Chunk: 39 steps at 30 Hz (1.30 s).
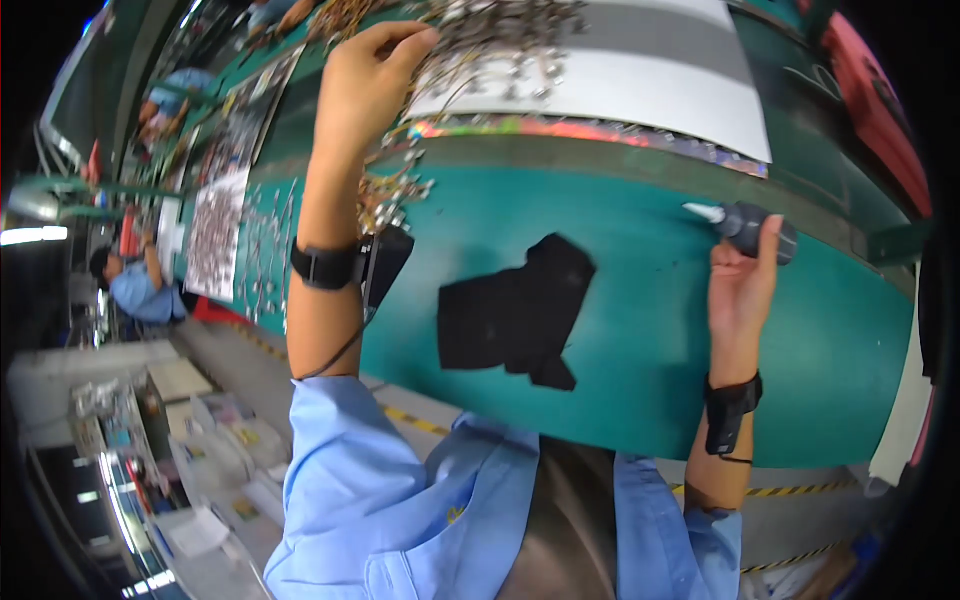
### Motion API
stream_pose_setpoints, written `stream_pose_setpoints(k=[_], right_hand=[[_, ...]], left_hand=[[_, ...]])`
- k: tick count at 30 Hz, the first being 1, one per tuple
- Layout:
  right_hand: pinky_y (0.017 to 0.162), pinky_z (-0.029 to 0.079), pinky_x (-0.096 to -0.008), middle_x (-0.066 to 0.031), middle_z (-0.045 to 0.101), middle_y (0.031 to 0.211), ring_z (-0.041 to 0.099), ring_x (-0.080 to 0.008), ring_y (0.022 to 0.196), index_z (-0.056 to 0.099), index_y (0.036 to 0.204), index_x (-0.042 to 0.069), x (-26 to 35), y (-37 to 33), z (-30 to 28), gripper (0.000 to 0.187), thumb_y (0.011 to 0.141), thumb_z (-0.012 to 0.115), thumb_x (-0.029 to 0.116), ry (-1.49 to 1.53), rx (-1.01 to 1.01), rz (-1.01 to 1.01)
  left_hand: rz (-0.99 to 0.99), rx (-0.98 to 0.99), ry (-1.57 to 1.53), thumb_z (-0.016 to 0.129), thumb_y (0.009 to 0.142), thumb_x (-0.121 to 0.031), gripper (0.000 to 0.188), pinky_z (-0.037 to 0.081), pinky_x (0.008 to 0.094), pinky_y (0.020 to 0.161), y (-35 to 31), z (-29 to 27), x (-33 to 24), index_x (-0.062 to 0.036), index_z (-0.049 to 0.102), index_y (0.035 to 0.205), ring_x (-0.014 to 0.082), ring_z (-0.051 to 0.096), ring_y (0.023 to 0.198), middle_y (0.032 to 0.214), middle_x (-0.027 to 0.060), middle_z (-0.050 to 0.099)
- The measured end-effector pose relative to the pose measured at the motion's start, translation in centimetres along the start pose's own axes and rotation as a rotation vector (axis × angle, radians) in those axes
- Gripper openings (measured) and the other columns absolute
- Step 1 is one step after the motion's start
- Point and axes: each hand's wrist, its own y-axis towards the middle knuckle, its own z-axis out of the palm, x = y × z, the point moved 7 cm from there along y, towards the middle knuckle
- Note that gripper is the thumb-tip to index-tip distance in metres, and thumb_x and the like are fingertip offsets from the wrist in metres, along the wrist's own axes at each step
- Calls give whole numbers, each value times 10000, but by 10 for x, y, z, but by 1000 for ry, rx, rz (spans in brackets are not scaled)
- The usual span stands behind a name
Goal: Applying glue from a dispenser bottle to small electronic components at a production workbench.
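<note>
My left hand [362,92] reaches to the far side of the green bench, its fingers curled into a pinch beside a heap of thin wired parts with small metallic ends [500,35]. What the fingertips hold, if anything, I cannot make out. At the right, my right hand [738,290] is wrapped round a small dark squeeze bottle [758,232], whose pale pointed nozzle tilts to the left. Between my arms a black cloth [512,308] lies crumpled on the bench. More wired parts [392,195] rest just right of my left forearm.
A white sheet or board [660,75] runs along the far side of the green bench top [640,370]. Rows of wired parts [265,235] lie left of my left arm. Another person [145,285] sits farther left. A red object [880,110] stands at far right.
</note>
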Motion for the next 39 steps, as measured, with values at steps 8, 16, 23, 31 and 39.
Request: stream_pose_setpoints(k=[8, 16, 23, 31, 39], right_hand=[[480, 301, -230, -46, 540, 764, 375, -106, 562, 521, 849, 49, -4, -9, 14, 233, 867, 533, 281, -71, 143, -28], [498, 305, -237, -58, 529, 760, 374, -116, 569, 516, 853, 43, -7, -8, 7, 237, 864, 538, 279, -115, 157, -23], [498, 306, -240, -52, 526, 756, 372, -117, 568, 512, 857, 44, -7, -4, 9, 240, 867, 533, 284, -125, 184, -18], [500, 319, -233, -64, 546, 790, 388, -107, 576, 511, 877, 48, -6, -11, 15, 238, 874, 521, 286, -91, 183, -20], [529, 340, -227, -133, 561, 989, 396, -89, 591, 501, 993, 24, 1, -21, 24, 317, 887, 486, 323, -140, 205, -103]], left_hand=[[-303, -195, 12, 566, 828, -131, 161, 414, 210, 619, -223, -102, 89, 16, 616, 870, 79, 516, 695, 797, 58, 605], [-507, -354, 115, 664, 728, -80, 132, 421, 229, 612, -288, -98, 118, -6, 629, 831, 128, 516, 656, 825, 61, 589], [-193, -178, 536, 700, 657, -88, 149, 438, 302, 659, -236, -65, 89, -28, 642, 781, 231, 530, 759, 819, 81, 552], [-172, -169, 560, 682, 676, -83, 140, 438, 302, 647, -230, -58, 92, -37, 637, 801, 213, 536, 751, 817, 69, 557], [-440, -220, -846, 590, 800, -72, 193, 497, 282, 591, -197, -30, 43, 47, 553, 948, 183, 600, 665, 889, 112, 594]])
